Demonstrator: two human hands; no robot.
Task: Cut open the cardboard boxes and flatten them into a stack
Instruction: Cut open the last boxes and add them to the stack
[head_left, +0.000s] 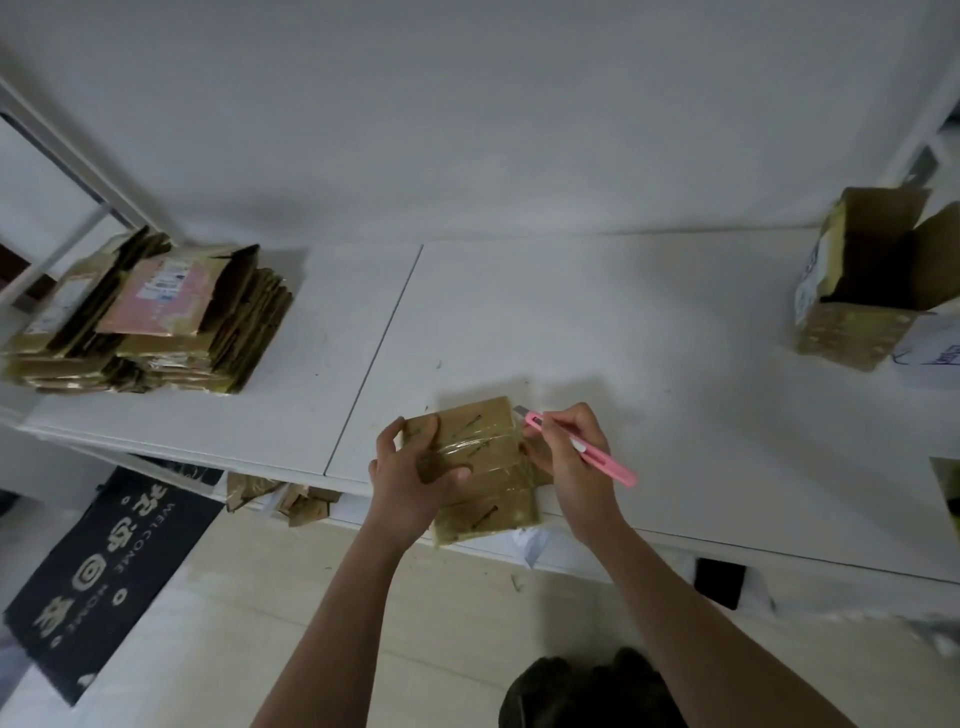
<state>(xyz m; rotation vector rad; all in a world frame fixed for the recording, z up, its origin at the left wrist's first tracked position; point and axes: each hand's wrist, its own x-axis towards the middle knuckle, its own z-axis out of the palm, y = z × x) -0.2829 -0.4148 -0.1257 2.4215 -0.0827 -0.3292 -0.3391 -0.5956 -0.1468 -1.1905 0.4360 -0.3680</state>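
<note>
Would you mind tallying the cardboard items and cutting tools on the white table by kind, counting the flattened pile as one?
Taped cardboard box, held by the left hand: 1
Opened cardboard box: 1
Stack of flattened boxes: 1
Pink utility knife, in the right hand: 1
Total: 4

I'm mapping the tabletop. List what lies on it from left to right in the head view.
Stack of flattened boxes → left hand → taped cardboard box → pink utility knife held by the right hand → open cardboard box.

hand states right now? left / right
Left hand: grips the taped cardboard box.
Right hand: holds the pink utility knife, blade at the box's far corner.
</note>
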